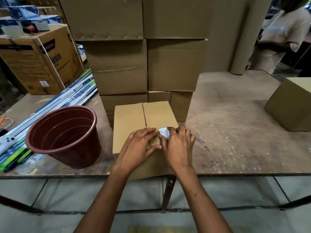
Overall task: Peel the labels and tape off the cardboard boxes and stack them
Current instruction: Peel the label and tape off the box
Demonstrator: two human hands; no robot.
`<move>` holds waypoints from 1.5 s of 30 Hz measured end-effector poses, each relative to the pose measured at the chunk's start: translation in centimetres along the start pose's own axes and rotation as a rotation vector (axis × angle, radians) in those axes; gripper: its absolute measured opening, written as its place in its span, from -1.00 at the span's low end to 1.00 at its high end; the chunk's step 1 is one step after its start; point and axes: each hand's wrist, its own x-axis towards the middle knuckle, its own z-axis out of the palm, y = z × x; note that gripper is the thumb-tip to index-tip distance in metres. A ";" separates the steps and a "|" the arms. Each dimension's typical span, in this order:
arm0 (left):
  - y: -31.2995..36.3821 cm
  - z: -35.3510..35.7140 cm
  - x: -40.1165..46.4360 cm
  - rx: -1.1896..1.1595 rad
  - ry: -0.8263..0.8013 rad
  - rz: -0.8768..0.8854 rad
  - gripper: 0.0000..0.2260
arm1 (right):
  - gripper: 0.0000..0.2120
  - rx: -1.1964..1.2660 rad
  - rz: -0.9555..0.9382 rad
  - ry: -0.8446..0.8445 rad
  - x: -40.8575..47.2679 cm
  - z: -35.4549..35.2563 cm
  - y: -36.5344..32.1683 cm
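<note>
A plain cardboard box (131,121) stands at the near edge of the wooden table (235,132), flaps closed on top. My left hand (139,145) presses flat on the box top with straight fingers. My right hand (178,145) pinches a crumpled white printed label (164,132) at the box's right top edge, partly lifted off the cardboard. Behind the box rises a stack of plain cardboard boxes (144,64) several layers high.
A dark red plastic bucket (65,135) stands left of the box. Long flat printed packs (50,108) and a printed carton (42,61) lie at the far left. Another cardboard box (291,105) sits at right. A person (282,36) stands at back right.
</note>
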 end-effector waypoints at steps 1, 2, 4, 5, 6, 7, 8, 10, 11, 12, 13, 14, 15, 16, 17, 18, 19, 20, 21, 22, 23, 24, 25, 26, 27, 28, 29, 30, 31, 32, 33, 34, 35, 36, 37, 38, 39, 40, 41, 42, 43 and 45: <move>-0.2 0.2 0.0 -0.026 -0.012 -0.008 -0.36 | -0.52 0.038 0.035 -0.035 0.3 -0.1 -0.2; -0.3 0.4 0.0 -0.046 -0.018 -0.013 -0.34 | -0.47 0.082 0.082 -0.068 0.7 -0.2 -0.3; -0.4 0.5 0.0 -0.080 -0.027 -0.017 -0.31 | -0.40 0.132 0.169 -0.121 1.6 -0.2 -0.4; -0.4 0.4 0.0 -0.091 -0.030 -0.020 -0.31 | -0.40 0.131 0.194 -0.143 2.0 0.0 -0.3; -0.3 0.3 0.0 -0.100 -0.032 -0.024 -0.30 | -0.41 0.126 0.209 -0.162 2.5 0.1 -0.2; -0.1 0.2 -0.1 -0.106 -0.034 -0.030 -0.30 | -0.42 0.124 0.216 -0.175 3.0 0.3 -0.1; 0.0 0.0 -0.1 -0.112 -0.034 -0.039 -0.31 | -0.41 0.125 0.220 -0.189 3.5 0.5 0.1; 0.3 -0.2 -0.1 -0.125 -0.040 -0.055 -0.32 | -0.42 0.130 0.232 -0.221 4.3 0.7 0.4; 0.3 -0.4 -0.1 -0.130 -0.046 -0.064 -0.32 | -0.42 0.136 0.233 -0.234 4.6 0.6 0.4; 0.4 -0.5 -0.1 -0.134 -0.051 -0.071 -0.31 | -0.41 0.149 0.229 -0.245 4.8 0.4 0.5; 0.5 -0.7 -0.2 -0.140 -0.054 -0.080 -0.29 | -0.40 0.165 0.223 -0.254 4.9 0.1 0.6; 0.6 -0.8 -0.2 -0.147 -0.058 -0.088 -0.26 | -0.39 0.186 0.219 -0.263 5.0 -0.1 0.6; 0.6 -0.9 -0.2 -0.153 -0.060 -0.095 -0.24 | -0.37 0.211 0.224 -0.276 5.1 -0.3 0.7; 0.6 -0.9 -0.2 -0.157 -0.059 -0.098 -0.24 | -0.39 0.242 0.229 -0.290 5.2 -0.5 0.8; 0.5 -0.8 -0.2 -0.160 -0.056 -0.100 -0.24 | -0.44 0.279 0.231 -0.308 5.3 -0.6 1.1; 0.4 -0.7 -0.2 -0.160 -0.054 -0.100 -0.24 | -0.51 0.325 0.226 -0.329 5.6 -0.8 1.4; 0.2 -0.7 -0.1 -0.160 -0.055 -0.103 -0.25 | -0.56 0.373 0.216 -0.350 5.8 -0.9 1.6; 0.0 -0.6 0.0 -0.160 -0.057 -0.109 -0.25 | -0.59 0.406 0.202 -0.359 5.9 -1.0 1.8; -0.2 -0.5 0.0 -0.162 -0.058 -0.115 -0.24 | -0.59 0.415 0.188 -0.353 5.9 -1.1 1.8; -0.3 -0.5 0.1 -0.162 -0.058 -0.117 -0.24 | -0.56 0.422 0.173 -0.340 5.8 -1.1 1.9; -0.3 -0.5 0.1 -0.160 -0.056 -0.116 -0.24 | -0.53 0.439 0.155 -0.331 5.5 -1.1 1.9; -0.1 -0.4 0.0 -0.151 -0.054 -0.110 -0.25 | -0.51 0.471 0.133 -0.326 5.2 -1.1 2.1; 0.0 -0.4 0.0 -0.132 -0.050 -0.100 -0.26 | -0.53 0.503 0.106 -0.332 5.0 -1.1 2.3; 0.0 -0.3 -0.1 -0.110 -0.047 -0.087 -0.26 | -0.58 0.542 0.074 -0.341 4.7 -1.1 2.6; 0.1 -0.1 -0.1 -0.091 -0.042 -0.072 -0.27 | -0.65 0.583 0.050 -0.349 4.5 -1.3 3.0; 0.1 0.0 0.0 -0.078 -0.035 -0.062 -0.29 | -0.71 0.631 0.031 -0.353 4.4 -1.5 3.4; 0.0 0.1 0.0 -0.071 -0.028 -0.058 -0.31 | -0.75 0.690 0.013 -0.358 4.2 -2.0 3.7; 0.0 0.2 0.0 -0.067 -0.022 -0.057 -0.34 | -0.77 0.763 -0.007 -0.369 3.9 -2.4 3.9; -0.1 0.3 0.0 -0.065 -0.019 -0.056 -0.35 | -0.79 0.835 -0.027 -0.384 3.6 -2.9 4.1; -0.1 0.2 0.0 -0.066 -0.019 -0.056 -0.36 | -0.80 0.894 -0.041 -0.395 3.2 -3.2 4.2; -0.1 0.3 0.0 -0.072 -0.021 -0.057 -0.36 | -0.80 0.929 -0.047 -0.401 2.9 -3.5 4.3; -0.2 0.3 -0.1 -0.075 -0.024 -0.057 -0.36 | -0.80 0.963 -0.049 -0.403 2.6 -3.6 4.5; -0.2 0.4 0.0 -0.072 -0.028 -0.057 -0.35 | -0.80 0.981 -0.056 -0.405 2.4 -3.8 4.7; -0.3 0.4 0.0 -0.063 -0.032 -0.055 -0.34 | -0.81 0.990 -0.069 -0.409 2.3 -3.8 5.0; -0.3 0.5 0.0 -0.053 -0.032 -0.052 -0.33 | -0.81 0.979 -0.084 -0.413 2.3 -3.8 5.2; -0.3 0.5 0.0 -0.046 -0.029 -0.049 -0.33 | -0.82 0.987 -0.104 -0.419 2.2 -3.9 5.3; -0.3 0.5 0.0 -0.042 -0.023 -0.047 -0.32 | -0.82 1.022 -0.113 -0.411 2.2 -4.1 5.3; -0.3 0.4 0.0 -0.043 -0.019 -0.046 -0.31 | -0.81 1.104 -0.099 -0.388 2.2 -4.5 5.2; -0.2 0.4 -0.1 -0.045 -0.019 -0.045 -0.31 | -0.80 1.181 -0.089 -0.361 2.2 -5.0 4.9; -0.2 0.4 -0.1 -0.048 -0.014 -0.041 -0.32 | -0.81 1.235 -0.095 -0.336 2.2 -5.6 4.7; -0.2 0.4 -0.2 -0.055 -0.007 -0.033 -0.34 | -0.82 1.236 -0.117 -0.312 2.4 -6.1 4.5; 0.0 0.2 -0.3 -0.091 -0.003 -0.023 -0.33 | -0.83 1.229 -0.126 -0.307 2.6 -6.6 4.0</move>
